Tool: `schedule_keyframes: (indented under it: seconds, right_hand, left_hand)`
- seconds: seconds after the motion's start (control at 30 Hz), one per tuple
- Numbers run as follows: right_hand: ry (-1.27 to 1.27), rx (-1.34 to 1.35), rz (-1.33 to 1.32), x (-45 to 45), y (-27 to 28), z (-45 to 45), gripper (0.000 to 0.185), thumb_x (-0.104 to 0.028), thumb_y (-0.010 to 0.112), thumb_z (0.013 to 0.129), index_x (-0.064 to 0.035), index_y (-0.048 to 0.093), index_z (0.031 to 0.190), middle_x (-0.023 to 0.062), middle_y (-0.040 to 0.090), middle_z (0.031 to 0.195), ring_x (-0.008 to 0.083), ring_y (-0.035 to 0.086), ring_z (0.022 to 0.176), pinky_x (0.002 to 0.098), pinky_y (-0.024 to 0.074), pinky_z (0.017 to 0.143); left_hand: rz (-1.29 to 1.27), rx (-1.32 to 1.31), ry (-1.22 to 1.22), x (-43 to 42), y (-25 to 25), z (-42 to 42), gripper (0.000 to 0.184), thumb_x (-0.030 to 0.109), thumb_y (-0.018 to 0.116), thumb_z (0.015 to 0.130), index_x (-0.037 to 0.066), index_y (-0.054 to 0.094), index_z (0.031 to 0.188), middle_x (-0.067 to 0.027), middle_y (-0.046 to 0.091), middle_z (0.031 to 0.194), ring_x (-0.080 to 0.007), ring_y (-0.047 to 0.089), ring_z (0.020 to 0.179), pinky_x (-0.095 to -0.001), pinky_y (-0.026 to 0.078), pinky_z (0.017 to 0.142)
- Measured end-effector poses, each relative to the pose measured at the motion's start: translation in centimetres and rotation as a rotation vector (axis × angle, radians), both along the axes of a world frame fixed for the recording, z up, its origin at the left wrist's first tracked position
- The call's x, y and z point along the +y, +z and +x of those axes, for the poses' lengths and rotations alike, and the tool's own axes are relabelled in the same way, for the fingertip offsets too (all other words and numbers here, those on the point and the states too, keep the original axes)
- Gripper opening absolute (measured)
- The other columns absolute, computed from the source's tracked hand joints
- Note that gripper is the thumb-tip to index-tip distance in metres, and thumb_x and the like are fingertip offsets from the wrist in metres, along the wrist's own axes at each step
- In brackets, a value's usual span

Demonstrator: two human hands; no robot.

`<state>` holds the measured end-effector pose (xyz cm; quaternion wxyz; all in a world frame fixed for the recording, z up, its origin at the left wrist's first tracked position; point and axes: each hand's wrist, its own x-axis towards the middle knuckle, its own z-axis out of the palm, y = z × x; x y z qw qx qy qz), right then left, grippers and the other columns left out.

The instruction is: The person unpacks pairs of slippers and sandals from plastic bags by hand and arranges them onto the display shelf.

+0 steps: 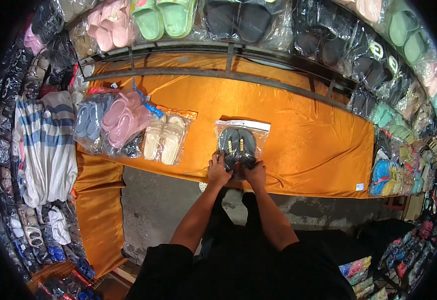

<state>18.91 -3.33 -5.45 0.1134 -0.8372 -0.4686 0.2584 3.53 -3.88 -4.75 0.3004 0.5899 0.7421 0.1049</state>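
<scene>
A pair of black sandals (pixel 237 141) with gold trim lies in a clear plastic bag on the orange cloth. My left hand (pixel 219 171) is closed on the near left edge of the bag. On the near right side, my right hand (pixel 256 175) is closed on the plastic, its fingertips partly hidden. A white header strip (pixel 243 125) runs along the bag's far edge. To the left lies a bagged pair of cream sandals (pixel 163 139), apart from both hands.
Bagged pink slippers (pixel 119 120) and blue-grey slippers (pixel 89 119) lie further left. A dark metal rail (pixel 188 73) borders the orange-covered table (pixel 308 145) at the back. Bagged footwear surrounds it. A striped cloth (pixel 47 145) hangs on the left.
</scene>
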Motion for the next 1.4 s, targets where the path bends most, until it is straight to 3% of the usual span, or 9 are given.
schedule_keyframes:
  seconds: [0.27,0.5,0.57,0.67,0.8,0.97,1.17,1.33,1.4]
  right_hand:
    - [0.203,0.249,0.479,4.8,-1.0,2.2,0.019,-0.010,0.063,0.081,0.0015,0.060,0.096,0.0223,0.063,0.094,0.0407,0.062,0.089,0.0429,0.0508,0.076]
    - [0.298,0.055,0.259,8.4,-1.6,-1.4,0.042,-0.022,0.071,0.074,0.0007,0.059,0.107,0.0252,0.064,0.097,0.0413,0.063,0.088,0.0435,0.0515,0.079]
    - [0.308,0.002,0.175,8.9,-1.8,-1.7,0.061,-0.027,0.069,0.073,0.0052,0.049,0.122,0.0279,0.055,0.119,0.0427,0.050,0.115,0.0466,0.0424,0.097]
    - [0.260,0.062,0.043,9.7,-0.8,-1.9,0.067,-0.025,0.068,0.074,0.0098,0.042,0.125,0.0315,0.051,0.121,0.0439,0.046,0.120,0.0454,0.0407,0.100]
    - [0.134,0.237,-0.086,9.6,-1.2,-1.7,0.063,-0.023,0.067,0.074,0.0095,0.044,0.123,0.0337,0.049,0.122,0.0450,0.044,0.119,0.0451,0.0395,0.100]
    - [0.166,0.213,0.485,8.9,-1.8,-0.3,0.046,-0.016,0.062,0.078,0.0047,0.050,0.117,0.0289,0.054,0.112,0.0435,0.049,0.110,0.0481,0.0417,0.093]
    - [0.164,0.023,0.428,8.4,-2.2,4.6,0.030,-0.010,0.058,0.081,0.0014,0.055,0.109,0.0251,0.056,0.108,0.0428,0.054,0.100,0.0501,0.0440,0.085]
    - [-0.028,0.260,0.340,7.9,-1.8,4.7,0.030,-0.008,0.057,0.081,0.0012,0.057,0.109,0.0159,0.057,0.113,0.0389,0.053,0.104,0.0487,0.0451,0.085]
    - [0.297,0.010,0.395,7.8,-1.9,4.8,0.032,-0.008,0.059,0.080,-0.0015,0.058,0.111,0.0132,0.058,0.114,0.0373,0.052,0.108,0.0476,0.0454,0.086]
  left_hand:
    - [0.299,-0.057,-0.166,4.1,0.7,1.3,0.069,0.020,0.073,0.071,0.014,0.047,0.134,-0.0104,0.036,0.142,-0.0359,0.038,0.126,-0.0482,0.033,0.101]
    - [0.108,-0.063,-0.206,4.9,0.1,0.8,0.069,0.022,0.071,0.074,0.014,0.046,0.137,-0.0081,0.032,0.146,-0.0357,0.034,0.131,-0.0492,0.033,0.103]
    - [0.102,-0.058,-0.199,5.0,-0.3,0.9,0.067,0.023,0.070,0.074,0.014,0.047,0.136,-0.0075,0.031,0.147,-0.0355,0.034,0.131,-0.0492,0.034,0.103]
    - [0.075,0.034,-0.246,5.3,0.2,1.0,0.058,0.028,0.067,0.078,0.017,0.053,0.133,-0.0031,0.031,0.148,-0.0337,0.037,0.128,-0.0464,0.034,0.101]
    - [0.011,0.141,-0.298,5.6,0.1,1.5,0.055,0.025,0.065,0.078,0.018,0.054,0.131,0.0000,0.031,0.149,-0.0324,0.037,0.128,-0.0463,0.034,0.100]
    - [0.085,0.067,-0.245,6.1,1.0,2.7,0.051,0.018,0.063,0.076,0.014,0.056,0.127,-0.0017,0.037,0.145,-0.0319,0.036,0.128,-0.0450,0.032,0.100]
    - [0.327,0.039,-0.351,8.3,0.3,2.5,0.049,0.017,0.064,0.078,0.012,0.056,0.126,-0.0067,0.042,0.140,-0.0317,0.033,0.130,-0.0458,0.030,0.101]
    - [0.307,0.202,-0.436,11.1,-1.3,3.0,0.041,0.022,0.057,0.087,0.017,0.056,0.127,-0.0008,0.046,0.138,-0.0285,0.036,0.128,-0.0445,0.033,0.097]
    - [0.272,0.230,-0.404,12.2,-1.5,2.9,0.036,0.031,0.056,0.089,0.023,0.057,0.125,0.0010,0.049,0.132,-0.0276,0.039,0.123,-0.0447,0.033,0.094]
